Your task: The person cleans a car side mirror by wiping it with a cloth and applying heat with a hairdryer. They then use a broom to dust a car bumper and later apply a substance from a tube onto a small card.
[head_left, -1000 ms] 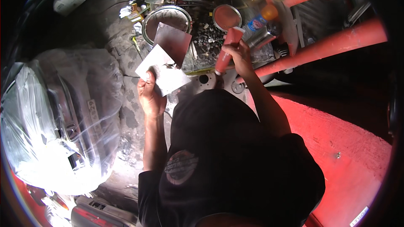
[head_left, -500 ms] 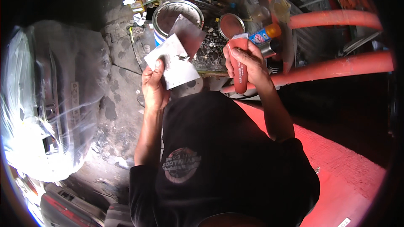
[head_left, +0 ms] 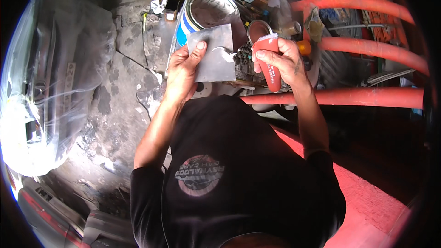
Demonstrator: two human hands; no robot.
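Observation:
Between the thumb and fingers of my left hand (head_left: 183,71) is a flat grey metal plate (head_left: 212,64), held tilted in front of me. A dab of whitish paste (head_left: 224,55) clings to it near its right side. Behind it shows a second, darker plate (head_left: 239,32); how that one is held is hidden. My right hand (head_left: 285,60) is closed around a red squeeze tube (head_left: 268,62), with its flat pale end up and its rounded end down. The tube is apart from the plate, just right of the paste.
Beyond the plates stands a large open can (head_left: 183,27) with greyish residue inside. A small round tin (head_left: 258,28) with reddish-brown contents is near the tube. Red tubular bars (head_left: 358,96) cross the right side. A plastic-wrapped car (head_left: 69,64) stands at left.
My left hand has moved right and turned the plate, which looks grey instead of bright white. My right hand and the tube have shifted slightly up and right.

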